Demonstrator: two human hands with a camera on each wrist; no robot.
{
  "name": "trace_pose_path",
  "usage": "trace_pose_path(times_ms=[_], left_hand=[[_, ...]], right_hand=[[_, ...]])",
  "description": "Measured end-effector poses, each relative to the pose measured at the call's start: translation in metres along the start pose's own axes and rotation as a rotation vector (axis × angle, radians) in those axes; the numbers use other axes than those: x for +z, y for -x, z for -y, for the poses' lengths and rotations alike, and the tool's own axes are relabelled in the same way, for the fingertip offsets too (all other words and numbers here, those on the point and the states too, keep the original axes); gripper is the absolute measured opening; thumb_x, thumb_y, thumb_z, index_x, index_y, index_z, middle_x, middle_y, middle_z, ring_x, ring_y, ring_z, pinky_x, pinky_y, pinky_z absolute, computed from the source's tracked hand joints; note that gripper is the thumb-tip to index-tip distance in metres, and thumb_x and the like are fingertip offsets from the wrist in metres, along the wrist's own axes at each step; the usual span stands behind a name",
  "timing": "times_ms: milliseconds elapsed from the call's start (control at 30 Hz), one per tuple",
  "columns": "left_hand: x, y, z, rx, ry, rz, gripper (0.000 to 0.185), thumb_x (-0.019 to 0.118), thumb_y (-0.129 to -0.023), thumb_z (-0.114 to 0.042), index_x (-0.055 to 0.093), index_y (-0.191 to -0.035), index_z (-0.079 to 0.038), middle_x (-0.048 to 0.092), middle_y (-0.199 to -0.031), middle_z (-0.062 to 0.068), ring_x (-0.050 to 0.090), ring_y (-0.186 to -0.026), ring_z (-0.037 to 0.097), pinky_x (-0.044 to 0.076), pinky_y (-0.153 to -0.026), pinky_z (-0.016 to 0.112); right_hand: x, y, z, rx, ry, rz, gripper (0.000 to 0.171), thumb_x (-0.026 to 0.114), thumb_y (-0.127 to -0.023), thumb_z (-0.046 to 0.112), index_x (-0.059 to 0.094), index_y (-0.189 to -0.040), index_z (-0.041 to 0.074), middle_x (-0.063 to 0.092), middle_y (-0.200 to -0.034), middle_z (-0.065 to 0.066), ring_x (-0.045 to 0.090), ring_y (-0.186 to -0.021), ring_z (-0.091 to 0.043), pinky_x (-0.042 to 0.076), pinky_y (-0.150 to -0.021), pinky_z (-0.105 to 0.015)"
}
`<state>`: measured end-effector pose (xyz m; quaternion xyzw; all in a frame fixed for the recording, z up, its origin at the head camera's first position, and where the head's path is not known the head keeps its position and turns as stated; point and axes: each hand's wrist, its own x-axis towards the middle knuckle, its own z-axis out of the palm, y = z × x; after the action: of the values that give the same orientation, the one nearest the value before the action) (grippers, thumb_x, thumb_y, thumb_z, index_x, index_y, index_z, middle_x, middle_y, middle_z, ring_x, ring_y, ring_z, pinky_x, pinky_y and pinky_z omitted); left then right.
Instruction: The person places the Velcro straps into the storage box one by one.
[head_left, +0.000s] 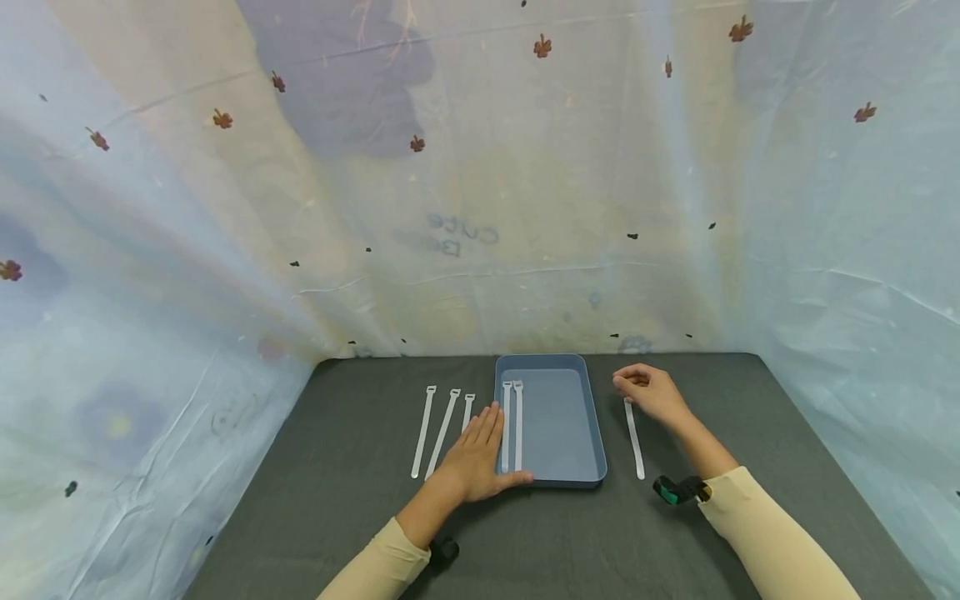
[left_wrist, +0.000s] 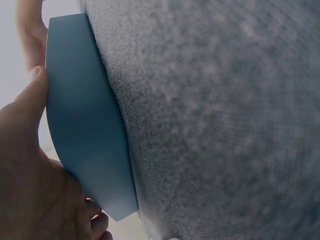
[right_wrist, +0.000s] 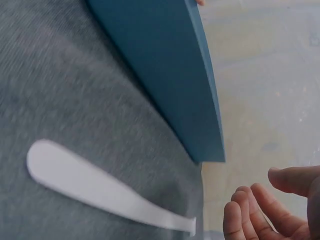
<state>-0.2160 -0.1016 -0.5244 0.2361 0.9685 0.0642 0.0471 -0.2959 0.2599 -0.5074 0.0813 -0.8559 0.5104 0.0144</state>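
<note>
Head view: your left hand [head_left: 474,454] lies flat on the counter [head_left: 300,500], fingers straight along the left wall of the blue tray [head_left: 555,479] and the thumb stretched along its near rim, so the hand braces the tray rather than grips it. The tray holds two white straps [head_left: 512,425], laid parallel against its left wall with their heads toward the far rim; the rest of its floor is bare. Three more straps [head_left: 442,429] lie on the counter just left of the tray, one partly under your fingers. Your right hand [head_left: 651,392] sits to the right of the tray with fingers loosely curled over the far end of a single strap [head_left: 634,437]. Whether it pinches that end cannot be told.

Left wrist view: the thumb [left_wrist: 30,95] presses on the tray's outer wall, and the palm lies close against it (nothing is enclosed in the hand).

Right wrist view: the single strap's rounded tip lies flat on the counter, apart from the tray's corner. The fingertips [right_wrist: 250,215] are curled with no strap visible between them.
</note>
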Motion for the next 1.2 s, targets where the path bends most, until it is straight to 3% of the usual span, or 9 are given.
trace_pose_path(times_ms=[233, 567, 1067, 1200], left_hand=[[0.001, 0.0, 0.0, 0.006, 0.007, -0.007, 0.12, 0.053, -0.095, -0.084, 0.014, -0.171, 0.002, 0.009, -0.179, 0.02, 0.012, -0.166, 0.036, 0.018, -0.134, 0.048], [0.002, 0.0, -0.001, 0.012, 0.013, -0.02, 0.12, 0.055, -0.095, -0.083, 0.016, -0.17, 0.002, 0.011, -0.179, 0.02, 0.015, -0.165, 0.036, 0.018, -0.134, 0.047], [0.008, -0.001, 0.003, 0.026, 0.063, -0.038, 0.124, 0.044, -0.094, -0.09, 0.015, -0.17, 0.004, 0.008, -0.179, 0.021, 0.011, -0.166, 0.039, 0.013, -0.134, 0.049], [0.009, -0.001, 0.004, 0.02, 0.037, -0.036, 0.123, 0.047, -0.094, -0.088, 0.015, -0.17, 0.003, 0.009, -0.179, 0.021, 0.012, -0.166, 0.037, 0.015, -0.134, 0.048]], right_hand=[[-0.004, 0.002, -0.016, 0.056, 0.028, -0.037, 0.032, 0.067, -0.109, 0.018, 0.069, -0.126, -0.009, 0.074, -0.114, -0.027, 0.073, -0.099, -0.036, 0.064, -0.082, -0.043], [-0.013, 0.002, -0.028, 0.108, 0.052, -0.046, 0.032, 0.067, -0.108, 0.016, 0.068, -0.124, -0.012, 0.075, -0.109, -0.024, 0.073, -0.089, -0.026, 0.062, -0.074, -0.032], [-0.009, -0.002, -0.035, 0.157, 0.089, -0.041, 0.03, 0.073, -0.103, 0.013, 0.07, -0.119, -0.013, 0.076, -0.101, -0.021, 0.07, -0.081, -0.017, 0.057, -0.068, -0.031], [-0.008, -0.004, -0.036, 0.171, 0.092, -0.042, 0.03, 0.073, -0.103, 0.013, 0.07, -0.118, -0.012, 0.076, -0.099, -0.018, 0.069, -0.079, -0.016, 0.057, -0.068, -0.03]])
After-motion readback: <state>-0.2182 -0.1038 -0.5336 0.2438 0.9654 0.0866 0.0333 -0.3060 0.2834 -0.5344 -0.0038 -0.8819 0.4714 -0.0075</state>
